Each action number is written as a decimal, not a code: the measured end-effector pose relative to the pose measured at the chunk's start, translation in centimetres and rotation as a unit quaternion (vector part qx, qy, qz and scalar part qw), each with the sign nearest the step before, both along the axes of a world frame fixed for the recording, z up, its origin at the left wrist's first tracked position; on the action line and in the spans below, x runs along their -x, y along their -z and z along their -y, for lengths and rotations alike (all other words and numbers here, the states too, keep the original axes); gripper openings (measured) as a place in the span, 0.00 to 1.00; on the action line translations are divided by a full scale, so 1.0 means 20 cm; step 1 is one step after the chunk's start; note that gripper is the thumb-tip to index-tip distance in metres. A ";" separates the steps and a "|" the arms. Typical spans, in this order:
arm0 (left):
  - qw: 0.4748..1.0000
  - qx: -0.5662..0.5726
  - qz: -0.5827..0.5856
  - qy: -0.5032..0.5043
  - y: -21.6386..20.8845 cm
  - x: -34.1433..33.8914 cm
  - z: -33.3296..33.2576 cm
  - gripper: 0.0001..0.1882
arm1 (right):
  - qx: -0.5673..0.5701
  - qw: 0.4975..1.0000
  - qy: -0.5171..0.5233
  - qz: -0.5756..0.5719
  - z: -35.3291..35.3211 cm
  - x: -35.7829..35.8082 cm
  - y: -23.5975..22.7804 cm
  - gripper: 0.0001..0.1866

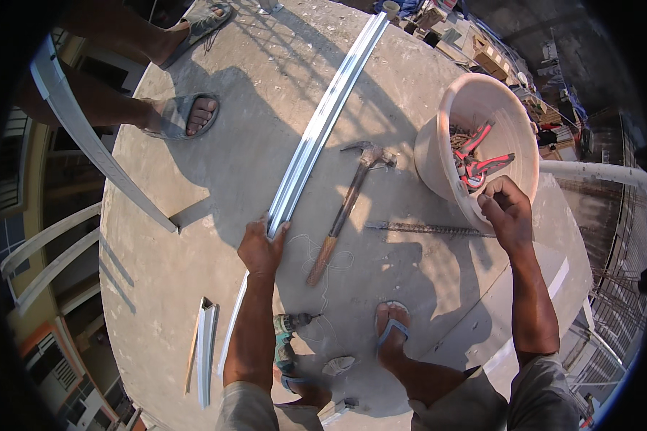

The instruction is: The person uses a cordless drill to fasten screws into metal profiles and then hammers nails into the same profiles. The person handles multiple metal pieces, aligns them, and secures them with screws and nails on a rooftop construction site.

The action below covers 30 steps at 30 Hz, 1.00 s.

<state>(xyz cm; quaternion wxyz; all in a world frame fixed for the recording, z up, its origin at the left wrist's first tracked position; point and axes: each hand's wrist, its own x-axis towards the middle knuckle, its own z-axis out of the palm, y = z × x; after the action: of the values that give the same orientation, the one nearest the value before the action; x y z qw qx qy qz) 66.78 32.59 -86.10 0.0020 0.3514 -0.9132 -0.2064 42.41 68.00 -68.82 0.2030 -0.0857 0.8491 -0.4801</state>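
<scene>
Both hands are out over a concrete slab [194,287]. Left hand [261,248] is pressed down on the near end of a long metal channel [323,122], fingers curled over its tip and gripping it; the channel lies flat on the slab and runs away up toward the far edge. Right hand [507,208] rests on the near rim of a pale plastic bucket [482,100], fingertips pinched together at the rim; whether they hold something small cannot be told. The bucket is tipped toward the person, and inside it lie red-handled pliers [482,161] on a heap of rusty nails [459,136].

Between the two hands lie a hammer [349,205] with a wooden handle, its head toward the bucket, and a ribbed steel bar [428,229] running sideways under the right hand. A drill [289,327] sits just beside the left forearm, near the person's sandalled foot [392,330]. A short offcut of channel [206,345] lies to the left of the forearm. Farther up the slab stand another person's two sandalled feet [187,115], well apart from the channel, beside a pale rail [86,136] that slants across the left.
</scene>
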 end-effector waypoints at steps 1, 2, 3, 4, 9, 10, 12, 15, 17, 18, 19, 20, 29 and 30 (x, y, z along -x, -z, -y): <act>0.999 0.016 0.028 0.000 -0.01 0.00 -0.01 0.28 | -0.027 0.999 -0.019 -0.012 0.03 -0.09 -0.03 0.07; 0.998 0.028 0.051 0.006 -0.01 -0.01 -0.02 0.28 | -0.026 0.999 -0.039 -0.018 0.07 -0.17 -0.04 0.07; 0.997 0.047 0.058 0.012 -0.01 -0.01 -0.03 0.28 | -0.022 0.997 -0.062 -0.028 0.11 -0.24 -0.06 0.07; 0.996 0.071 0.045 0.027 -0.01 -0.01 -0.05 0.28 | -0.025 0.994 -0.094 -0.057 0.15 -0.30 -0.07 0.07; 0.996 0.085 0.011 0.017 0.02 -0.03 -0.09 0.30 | -0.042 0.987 -0.154 -0.001 0.28 -0.52 -0.08 0.06; 0.998 0.064 0.013 0.011 0.02 -0.03 -0.09 0.31 | -0.051 0.985 -0.165 0.019 0.30 -0.55 -0.06 0.06; 1.000 0.026 0.003 -0.010 0.02 -0.04 -0.08 0.34 | -0.065 0.977 -0.193 0.058 0.34 -0.60 0.01 0.06; 1.000 0.004 -0.006 -0.014 -0.01 -0.05 -0.07 0.37 | -0.043 0.976 -0.179 0.114 0.40 -0.68 0.13 0.06; 0.999 0.030 -0.003 0.017 -0.07 -0.06 -0.08 0.36 | -0.055 0.974 -0.141 0.167 0.46 -0.73 0.20 0.06; 0.999 0.043 -0.031 0.004 -0.11 -0.09 -0.11 0.34 | -0.073 0.968 -0.120 0.206 0.49 -0.76 0.23 0.06; 0.996 0.057 -0.072 -0.012 -0.15 -0.12 -0.16 0.31 | -0.064 0.970 -0.102 0.213 0.52 -0.79 0.24 0.06; 0.989 0.074 -0.130 -0.023 -0.20 -0.15 -0.21 0.29 | -0.065 0.968 -0.078 0.231 0.56 -0.83 0.26 0.07; 0.704 -0.590 -0.177 -0.355 -0.57 -0.51 -0.62 0.17 | -0.059 0.963 -0.264 0.000 0.71 -1.22 0.29 0.11; 0.744 -0.558 -0.139 -0.341 -0.56 -0.51 -0.62 0.17 | -0.069 0.960 -0.272 -0.018 0.69 -1.25 0.30 0.11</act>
<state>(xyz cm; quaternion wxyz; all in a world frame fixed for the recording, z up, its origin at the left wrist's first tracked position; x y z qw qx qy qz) 76.99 45.00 -74.82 0.0029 0.5450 -0.4444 -0.7110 67.39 54.17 -74.83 0.3160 -0.3080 0.8281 -0.3457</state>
